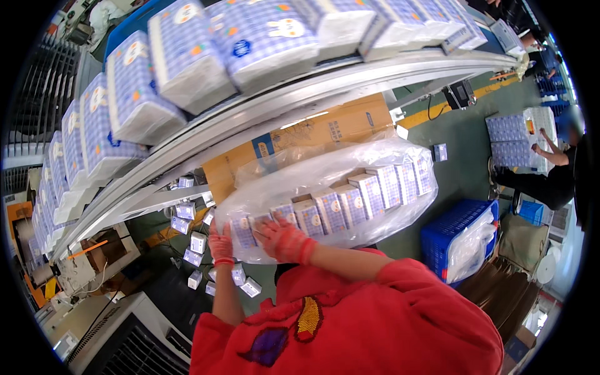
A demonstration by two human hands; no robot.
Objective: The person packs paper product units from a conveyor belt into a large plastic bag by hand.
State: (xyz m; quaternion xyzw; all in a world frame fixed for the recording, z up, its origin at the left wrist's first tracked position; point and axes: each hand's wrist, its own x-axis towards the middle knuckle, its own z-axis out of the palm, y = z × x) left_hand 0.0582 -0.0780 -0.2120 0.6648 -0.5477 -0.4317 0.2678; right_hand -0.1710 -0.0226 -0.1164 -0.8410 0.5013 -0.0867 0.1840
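A row of blue-checked tissue packs (328, 211) stands inside a large clear plastic bag (387, 228), over a brown cardboard box (359, 119). Both of my hands wear reddish mesh gloves. At the row's left end my left hand (220, 244) lies against the bag's side, its fingers stretched upward beside the last pack (242, 232). My right hand (286, 242) rests with fingers spread on top of the packs close to that end. Neither hand appears to grip anything. The fingertips of my right hand partly cover the packs beneath.
Beyond the box, a metal-railed conveyor (350, 70) carries several similar packs (262, 40). Loose packs (192, 257) lie on the floor at left. A blue crate (431, 240) holding plastic stands at right. Farther right, a person (559, 169) handles stacked packs (509, 140).
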